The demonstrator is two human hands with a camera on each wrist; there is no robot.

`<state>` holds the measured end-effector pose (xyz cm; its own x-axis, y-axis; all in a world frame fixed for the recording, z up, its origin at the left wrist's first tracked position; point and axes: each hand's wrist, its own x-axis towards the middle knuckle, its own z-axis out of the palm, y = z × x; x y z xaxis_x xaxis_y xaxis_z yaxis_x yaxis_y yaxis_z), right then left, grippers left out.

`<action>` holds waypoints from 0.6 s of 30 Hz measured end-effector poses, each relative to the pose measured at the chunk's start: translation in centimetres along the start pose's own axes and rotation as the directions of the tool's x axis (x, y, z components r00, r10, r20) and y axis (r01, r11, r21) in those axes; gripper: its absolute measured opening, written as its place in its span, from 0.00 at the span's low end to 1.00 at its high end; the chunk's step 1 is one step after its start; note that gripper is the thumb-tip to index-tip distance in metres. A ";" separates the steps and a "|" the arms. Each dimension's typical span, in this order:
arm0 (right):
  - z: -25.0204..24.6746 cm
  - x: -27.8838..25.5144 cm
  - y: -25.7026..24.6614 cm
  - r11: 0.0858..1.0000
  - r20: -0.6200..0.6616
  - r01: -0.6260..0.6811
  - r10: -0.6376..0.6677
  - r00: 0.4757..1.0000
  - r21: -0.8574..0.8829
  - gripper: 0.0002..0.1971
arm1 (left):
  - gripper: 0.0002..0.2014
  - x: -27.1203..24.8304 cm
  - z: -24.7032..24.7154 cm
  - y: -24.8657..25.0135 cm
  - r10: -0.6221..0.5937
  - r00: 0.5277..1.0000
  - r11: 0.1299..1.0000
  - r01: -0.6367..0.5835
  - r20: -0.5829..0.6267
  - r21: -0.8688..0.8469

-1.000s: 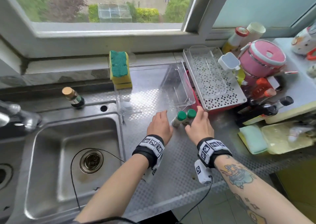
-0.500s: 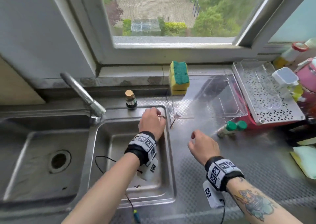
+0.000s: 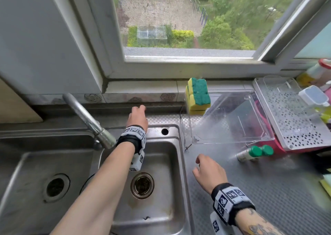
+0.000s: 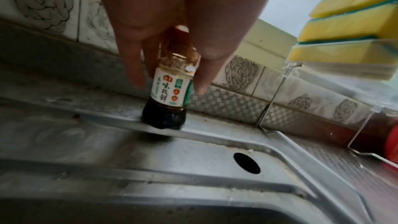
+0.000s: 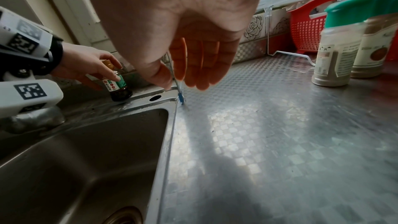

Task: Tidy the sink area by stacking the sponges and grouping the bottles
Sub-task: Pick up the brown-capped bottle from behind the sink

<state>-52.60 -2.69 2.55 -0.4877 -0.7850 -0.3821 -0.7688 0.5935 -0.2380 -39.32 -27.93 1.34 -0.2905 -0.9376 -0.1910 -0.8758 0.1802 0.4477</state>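
A small dark sauce bottle [image 4: 170, 91] with a white label stands upright on the back rim of the sink, also visible in the right wrist view [image 5: 117, 86]. My left hand [image 4: 168, 67] comes down over it, fingers and thumb around its neck and shoulder; in the head view my left hand [image 3: 138, 116] hides the bottle. Two green-capped spice bottles [image 3: 254, 153] stand together on the counter to the right. My right hand [image 3: 207, 170] hovers over the counter by the sink's edge, fingers loosely bent and holding nothing. Stacked yellow-green sponges [image 3: 198, 95] sit on the sill.
A steel tap [image 3: 86, 116] angles over the sink basin [image 3: 172, 172] to the left of my left arm. A clear plastic tray [image 3: 231, 120] on a wire stand sits right of the sink, with a white perforated tray [image 3: 290, 116] and a red basket [image 5: 308, 31] beyond.
Both hands let go of the green-capped bottles and moved left. My left hand crossed the sink's back corner and reached the sauce bottle; my right hand drew back over the counter.
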 end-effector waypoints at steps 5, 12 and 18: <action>-0.7 0.1 0.8 1.000 -0.003 -0.020 0.020 1.000 -0.008 0.13 | 0.18 -2.5 -0.3 0.1 0.025 0.998 0.999 -0.023 -0.052 0.028; -1.6 0.5 1.8 0.996 -0.007 -0.085 0.085 0.996 0.038 0.14 | 0.17 -9.4 0.2 2.0 0.104 0.993 0.994 -0.102 0.052 -0.034; -2.1 0.2 2.9 0.994 -0.018 -0.093 0.094 0.995 0.059 0.14 | 0.17 -14.7 2.3 5.6 0.219 0.952 0.976 -0.214 0.212 -0.045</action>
<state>-55.73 -1.47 3.66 -0.5653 -0.7285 -0.3870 -0.6944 0.6735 -0.2534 -40.88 -12.42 4.63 -0.5502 -0.7905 -0.2690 -0.7750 0.3634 0.5170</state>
